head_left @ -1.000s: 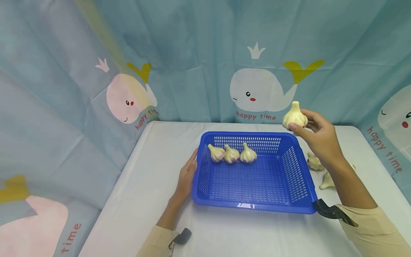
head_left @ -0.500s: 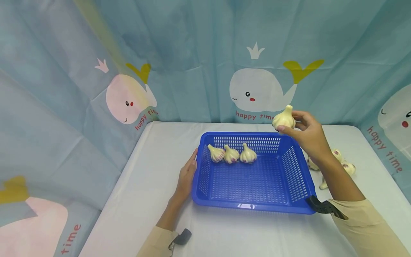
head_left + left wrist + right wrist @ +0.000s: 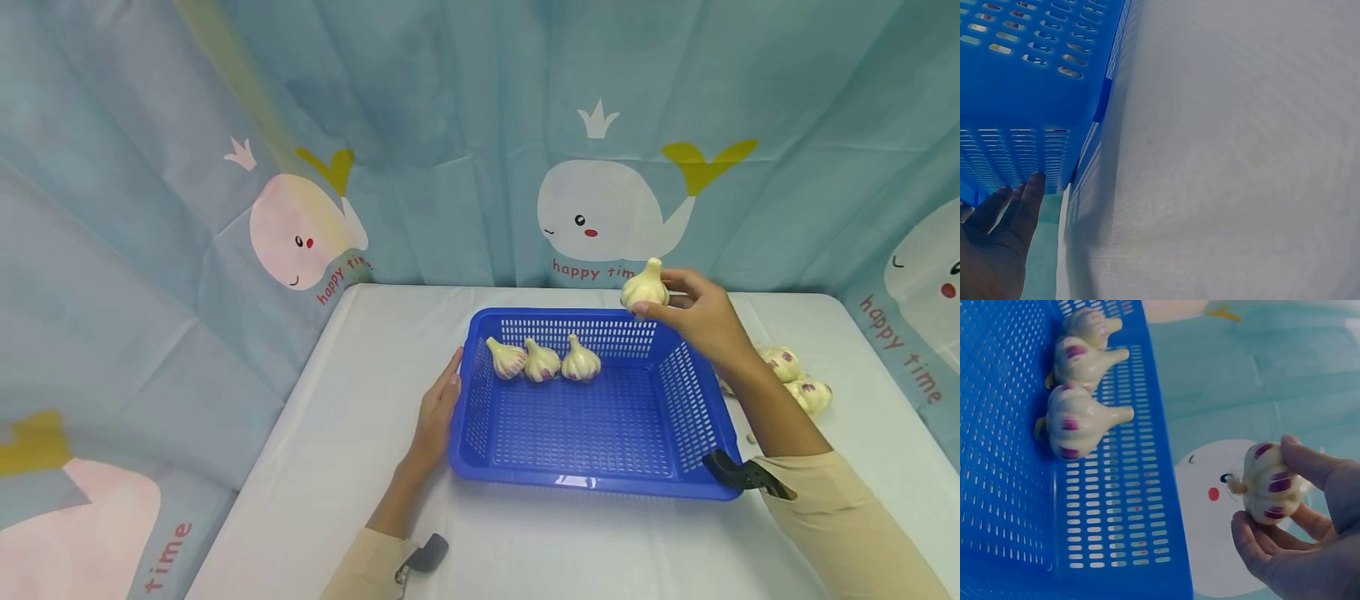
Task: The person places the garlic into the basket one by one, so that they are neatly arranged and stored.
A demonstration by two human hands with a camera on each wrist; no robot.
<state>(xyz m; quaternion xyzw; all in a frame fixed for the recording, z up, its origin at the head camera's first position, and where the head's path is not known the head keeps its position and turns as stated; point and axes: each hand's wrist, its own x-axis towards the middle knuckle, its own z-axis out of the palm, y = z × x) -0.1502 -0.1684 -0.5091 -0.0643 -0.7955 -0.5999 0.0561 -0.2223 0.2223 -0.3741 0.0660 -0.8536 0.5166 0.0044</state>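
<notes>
My right hand [image 3: 697, 317] pinches a garlic bulb [image 3: 645, 286] between thumb and fingers, over the far right rim of a blue plastic basket [image 3: 592, 481]. The bulb's neck points up in the head view. Purple patches mark the held garlic bulb [image 3: 1270, 484] in the right wrist view. Inside the basket, 3 garlic bulbs [image 3: 542, 362] lie in a row along the far wall, towards the left. With fairly straight fingers, my left hand [image 3: 437, 410] touches the outside of the basket's left wall; its fingers [image 3: 1030, 199] show against the slotted side in the left wrist view.
More garlic bulbs [image 3: 808, 393] lie on the white tabletop [image 3: 360, 367] right of the basket, partly hidden by my right forearm. A blue curtain [image 3: 450, 192] with printed whales hangs behind the table and at its sides.
My right hand has carried the garlic bulb left and slightly down, from beyond the basket's right corner to above its far rim. My left hand and the basket have stayed put.
</notes>
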